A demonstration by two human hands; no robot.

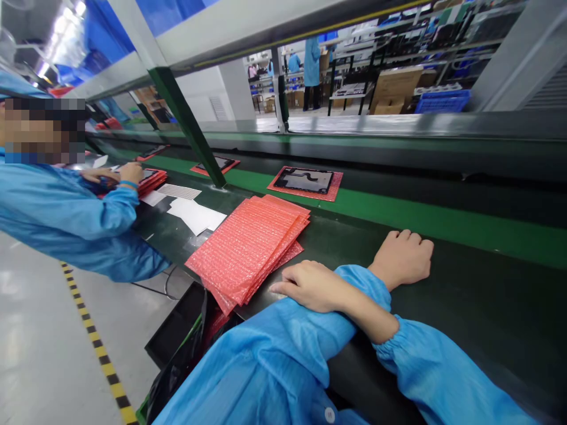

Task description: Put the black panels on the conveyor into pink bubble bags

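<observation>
My forearms are crossed over the dark bench. My left hand (pixel 403 257), reaching to the right side, rests on the bench with its fingers curled into a fist and nothing visible in it. My right hand (pixel 312 285) lies across my left sleeve (pixel 283 330), loosely open, its thumb stretched to the left and its other fingers partly hidden. Just left of it is a stack of red bubble-wrap pouches (pixel 248 245), fanned slightly at the edges. Beyond the stack, a flat dark panel with a black cable (pixel 305 179) lies on a red bubble pouch on the green strip.
A co-worker in blue (pixel 80 200) handles items at the left. White sheets (pixel 195 215) lie between us. A green post (pixel 188 127) rises from the bench, under an overhead beam (pixel 248 29). Below the bench edge sits a black bin (pixel 172 330). Another panel (pixel 217 164) lies farther left.
</observation>
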